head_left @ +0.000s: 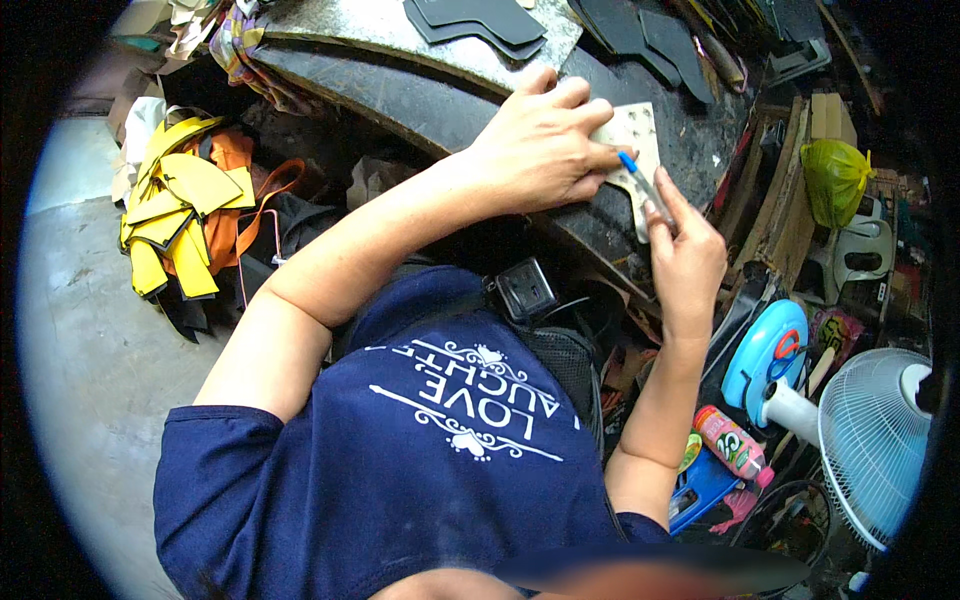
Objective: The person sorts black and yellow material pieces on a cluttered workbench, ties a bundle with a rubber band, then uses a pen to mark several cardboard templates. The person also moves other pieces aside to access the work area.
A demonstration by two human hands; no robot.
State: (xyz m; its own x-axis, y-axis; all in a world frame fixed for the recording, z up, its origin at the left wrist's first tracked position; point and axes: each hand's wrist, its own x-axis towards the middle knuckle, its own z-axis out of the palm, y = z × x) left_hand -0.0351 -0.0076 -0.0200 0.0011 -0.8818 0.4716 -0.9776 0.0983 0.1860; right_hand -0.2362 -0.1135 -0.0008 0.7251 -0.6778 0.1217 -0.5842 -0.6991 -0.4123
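A cream, flat pattern piece [643,125] with rows of small dark marks lies at the edge of the dark worktable [690,125]. My left hand [560,140] is bent over its left side, the fingers curled and pressing it; the fingertips are partly hidden. My right hand [690,245] grips a slim pen [630,163] with a blue end between thumb and fingers. The pen lies slantwise over the cream piece, its blue end close to my left hand. Whether the pen's other end touches the piece, I cannot tell.
Dark grey cut pieces [480,25] rest on a pale board, with more dark pieces [640,45] to its right. Yellow cut pieces [185,205] are heaped at left. At right are a yellow-green bag [837,183], a fan [875,440] and a pink bottle [733,443].
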